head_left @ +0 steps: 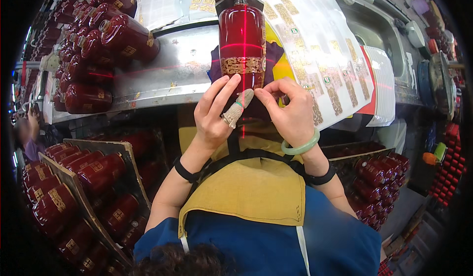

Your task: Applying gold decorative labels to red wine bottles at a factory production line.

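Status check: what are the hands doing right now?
Left hand and right hand both press fingertips on red bottle, at its gold label. Bottle lies on metal bench. Nothing blocking.

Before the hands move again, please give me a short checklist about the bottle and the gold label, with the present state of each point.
1. Red bottle lies in its holder on the metal bench: ok.
2. Red laser cross falls on the bottle's body, its vertical line running along the bottle's length: ok.
3. Gold label band runs straight across the bottle: ok, as far as visible.
4. Left hand fingertips touch the bottle's lower end: ok.
5. Right hand fingertips pinch at the bottle's lower edge: ok.
6. Label fully pressed down, without bubbles: cannot tell.
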The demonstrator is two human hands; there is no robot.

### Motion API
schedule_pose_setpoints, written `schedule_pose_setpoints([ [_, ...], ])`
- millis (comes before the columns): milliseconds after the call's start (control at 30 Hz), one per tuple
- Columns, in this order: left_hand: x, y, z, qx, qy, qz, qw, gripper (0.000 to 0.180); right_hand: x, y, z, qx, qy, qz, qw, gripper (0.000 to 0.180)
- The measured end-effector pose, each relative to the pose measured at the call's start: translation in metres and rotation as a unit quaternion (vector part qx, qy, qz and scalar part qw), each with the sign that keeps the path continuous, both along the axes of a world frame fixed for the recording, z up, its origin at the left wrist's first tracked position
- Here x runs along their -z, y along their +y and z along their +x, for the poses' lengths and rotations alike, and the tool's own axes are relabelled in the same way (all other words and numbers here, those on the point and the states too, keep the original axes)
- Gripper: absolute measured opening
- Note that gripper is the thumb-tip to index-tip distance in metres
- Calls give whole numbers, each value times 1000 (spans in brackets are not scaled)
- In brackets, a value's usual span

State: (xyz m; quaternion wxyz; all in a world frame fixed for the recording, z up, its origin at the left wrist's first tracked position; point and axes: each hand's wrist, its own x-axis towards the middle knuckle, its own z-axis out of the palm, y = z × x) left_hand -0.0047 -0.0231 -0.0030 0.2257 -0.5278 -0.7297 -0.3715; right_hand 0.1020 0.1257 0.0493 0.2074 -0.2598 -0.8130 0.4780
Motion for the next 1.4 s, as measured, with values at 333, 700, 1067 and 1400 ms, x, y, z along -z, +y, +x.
schedule_pose_setpoints([
  [333,-9,7,-4,-12,-7,96,995,20,4,2,1,-6,7,-7,1000,21],
  [700,-4,8,-7,5,9,80,997,18,-27,12,8,-66,-5,29,997,22],
  [1067,13,4,1,-48,-32,94,994,28,-10,19,9,-62,-23,8,998,23],
  [1400,14,3,0,-35,-18,92,995,21,-6,23,6,-56,-29,-2,998,23],
])
